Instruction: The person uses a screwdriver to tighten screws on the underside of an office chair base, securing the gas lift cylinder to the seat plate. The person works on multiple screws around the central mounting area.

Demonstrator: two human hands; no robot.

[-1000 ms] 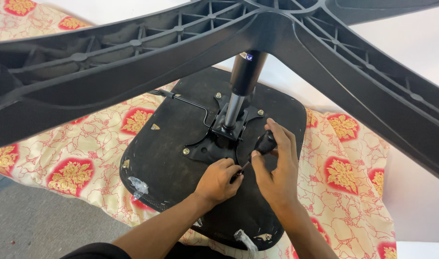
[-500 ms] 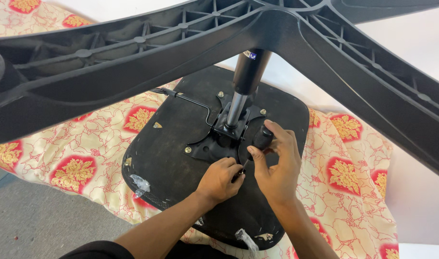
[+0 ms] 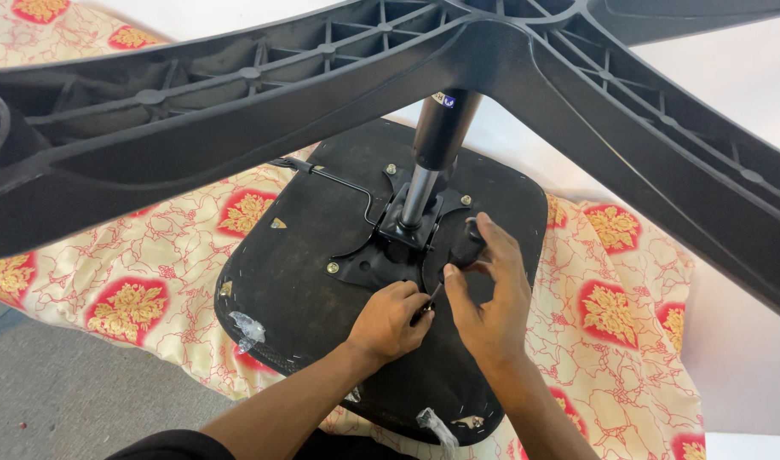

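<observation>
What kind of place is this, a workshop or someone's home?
Most likely a room at home, not a workshop. An upturned office chair seat lies on a flowered bedsheet spread like bedding, with grey carpet beside it and a plain white wall behind. No workbench shows.

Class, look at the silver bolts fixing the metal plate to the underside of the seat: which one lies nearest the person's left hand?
The bolt at the plate's lower-left corner, just up-left of the left hand. The other two visible bolts sit farther up beside the gas cylinder.
</observation>
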